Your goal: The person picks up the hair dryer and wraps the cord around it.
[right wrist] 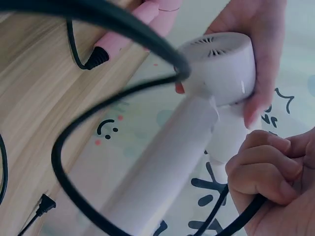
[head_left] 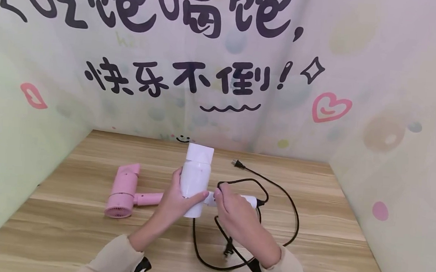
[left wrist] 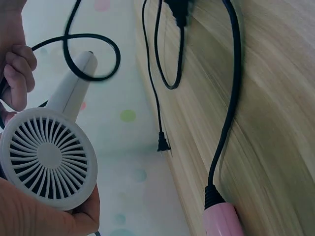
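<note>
In the head view my left hand [head_left: 172, 206] grips the barrel of a white hair dryer [head_left: 196, 176], raised above the table. Its flat nozzle faces the back wall and its handle extends right. The round slatted intake grille [left wrist: 49, 155] shows in the left wrist view. From the handle's end comes a black cord [right wrist: 58, 152], looping back to my right hand [right wrist: 268, 169], whose curled fingers hold it. A pink hair dryer [head_left: 124, 184] lies on the table to the left, the end of its handle hidden behind my left hand.
The wood-grain table [head_left: 66, 226] is bounded by printed fabric walls [head_left: 218, 123] at the back and sides. A black two-pin plug [head_left: 239, 164] lies toward the back, its cord [head_left: 297, 224] curving down the right. More black cord loops [head_left: 213, 268] spread near the front.
</note>
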A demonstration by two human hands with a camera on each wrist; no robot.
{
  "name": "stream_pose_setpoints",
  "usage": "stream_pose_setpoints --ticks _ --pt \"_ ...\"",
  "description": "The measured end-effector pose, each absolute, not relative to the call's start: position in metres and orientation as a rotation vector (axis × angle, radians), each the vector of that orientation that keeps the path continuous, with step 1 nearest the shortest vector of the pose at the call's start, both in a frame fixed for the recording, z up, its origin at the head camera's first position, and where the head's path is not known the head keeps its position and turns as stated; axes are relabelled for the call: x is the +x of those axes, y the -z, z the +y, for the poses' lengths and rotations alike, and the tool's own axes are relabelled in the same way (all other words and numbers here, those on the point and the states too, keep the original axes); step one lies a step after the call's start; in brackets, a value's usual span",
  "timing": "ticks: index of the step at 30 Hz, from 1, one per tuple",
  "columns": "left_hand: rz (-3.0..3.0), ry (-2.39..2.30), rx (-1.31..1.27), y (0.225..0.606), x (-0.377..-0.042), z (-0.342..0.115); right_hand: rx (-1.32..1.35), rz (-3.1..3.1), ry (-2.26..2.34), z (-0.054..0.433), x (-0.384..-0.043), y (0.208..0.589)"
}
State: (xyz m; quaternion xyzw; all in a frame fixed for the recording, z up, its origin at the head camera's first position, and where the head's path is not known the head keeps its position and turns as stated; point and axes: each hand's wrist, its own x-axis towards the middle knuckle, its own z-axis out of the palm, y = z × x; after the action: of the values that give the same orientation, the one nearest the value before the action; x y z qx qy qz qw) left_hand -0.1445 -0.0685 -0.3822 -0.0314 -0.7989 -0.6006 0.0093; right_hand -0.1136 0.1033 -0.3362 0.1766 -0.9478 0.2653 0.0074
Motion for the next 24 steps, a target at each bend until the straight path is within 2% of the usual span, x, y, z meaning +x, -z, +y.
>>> stream_pose_setpoints --ticks 12,19,24 --pt "-2.343 2.048 0.001 0.376 -0.143 -0.064 0.875 -2.817 -0.539 0.090 -0.111 0.352" --pt "-2.262 2.234 0.114 0.373 -0.141 -0.064 0.865 -2.707 -0.365 0.088 -0.105 0.351" --pt "-2.176 2.311 0.106 0.369 -0.140 -0.063 0.719 -2.790 -0.570 0.095 -0.102 0.352"
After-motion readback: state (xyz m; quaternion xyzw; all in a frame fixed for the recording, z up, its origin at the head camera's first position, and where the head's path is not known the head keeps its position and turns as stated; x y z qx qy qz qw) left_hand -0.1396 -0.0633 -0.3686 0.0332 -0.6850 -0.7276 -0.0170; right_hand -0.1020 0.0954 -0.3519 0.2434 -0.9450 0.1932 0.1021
